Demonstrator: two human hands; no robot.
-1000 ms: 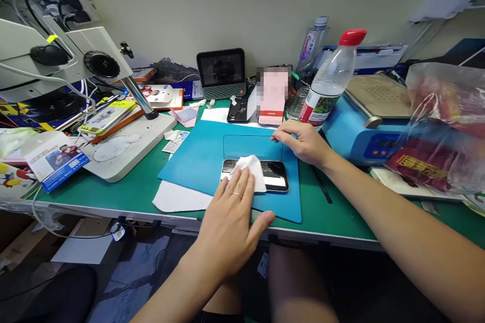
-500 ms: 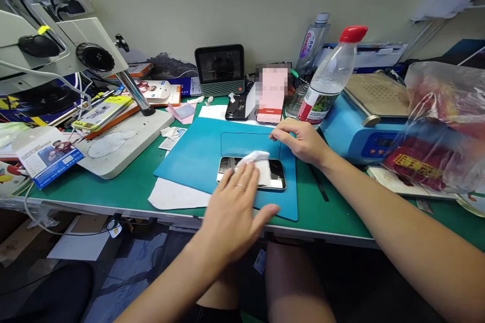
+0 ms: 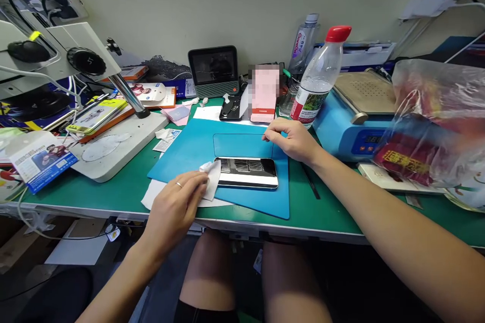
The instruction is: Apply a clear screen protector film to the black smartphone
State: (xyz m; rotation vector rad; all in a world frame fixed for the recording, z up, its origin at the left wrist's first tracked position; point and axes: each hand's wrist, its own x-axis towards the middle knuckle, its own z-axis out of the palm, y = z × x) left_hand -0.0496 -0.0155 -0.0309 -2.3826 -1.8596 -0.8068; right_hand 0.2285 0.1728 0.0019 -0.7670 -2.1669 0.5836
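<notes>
My left hand is closed on a white wipe, at the left end of a smartphone. The phone lies face up on a blue mat, its glossy screen reflecting light. Behind the phone, a clear screen protector with a dark edge lies flat on the mat. My right hand rests near the protector's right end with its fingers curled together. Whatever its fingertips hold, if anything, is hidden.
To the right are a red-capped bottle, a blue heating plate machine and a plastic bag. A thin black tool lies beside the mat. On the left stands a microscope base; a small display is behind.
My left hand has slid left with the wipe, from the middle of the phone's screen to its left end, uncovering the screen. My right hand has stayed by the protector.
</notes>
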